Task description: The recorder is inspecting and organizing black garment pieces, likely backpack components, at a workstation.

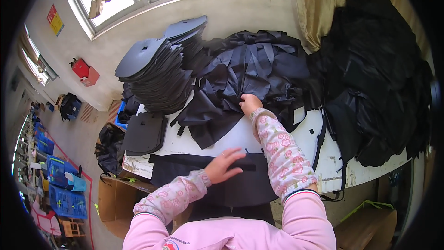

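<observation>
My right hand (251, 104) reaches to the near side of a heap of black fabric pieces (273, 71), its fingers closed on the edge of one. Part of what those fingers pinch is hidden by the hand itself. Closer to my body, my left hand (225, 165) has its fingers spread and holds nothing. It hovers above a flat black fabric panel (185, 171) with a dark strip on it, which lies along the table's front edge and hangs over it. I cannot tell whether the left hand touches the panel.
Tall stacks of dark grey curved boards (148, 71) stand at the back left, with a smaller stack (145, 134) nearer. A large black fabric mound (374, 78) fills the right of the white table (231, 141). Cardboard boxes (115, 203) and blue crates (67, 201) sit below.
</observation>
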Demonstrator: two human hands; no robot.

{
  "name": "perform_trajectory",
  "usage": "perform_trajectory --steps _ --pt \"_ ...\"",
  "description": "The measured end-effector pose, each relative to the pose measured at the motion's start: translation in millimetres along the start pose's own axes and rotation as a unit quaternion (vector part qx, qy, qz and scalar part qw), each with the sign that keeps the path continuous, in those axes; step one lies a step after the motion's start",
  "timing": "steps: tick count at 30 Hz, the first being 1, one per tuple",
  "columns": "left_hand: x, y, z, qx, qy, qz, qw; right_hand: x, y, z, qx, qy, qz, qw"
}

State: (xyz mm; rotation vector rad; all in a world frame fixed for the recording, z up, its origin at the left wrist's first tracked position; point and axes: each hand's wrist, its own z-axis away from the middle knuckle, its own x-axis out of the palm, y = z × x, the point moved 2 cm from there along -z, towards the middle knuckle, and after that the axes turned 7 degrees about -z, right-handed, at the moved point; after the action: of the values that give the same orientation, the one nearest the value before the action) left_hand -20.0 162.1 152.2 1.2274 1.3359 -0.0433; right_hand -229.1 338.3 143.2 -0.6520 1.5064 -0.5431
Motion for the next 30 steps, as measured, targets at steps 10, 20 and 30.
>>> perform_trajectory --steps 10,20,30 --pt "-56 -170 -27 -0.266 -0.098 -0.228 0.931 -14 -21 127 -0.301 -0.057 0.113 0.945" --pt "-100 -79 -105 -0.184 0.16 -0.172 0.954 -224 -130 147 -0.327 0.14 -0.295 0.887" --pt "-153 79 -96 0.043 0.271 -0.019 0.961 -230 -169 135 -0.296 0.19 -0.206 0.913"
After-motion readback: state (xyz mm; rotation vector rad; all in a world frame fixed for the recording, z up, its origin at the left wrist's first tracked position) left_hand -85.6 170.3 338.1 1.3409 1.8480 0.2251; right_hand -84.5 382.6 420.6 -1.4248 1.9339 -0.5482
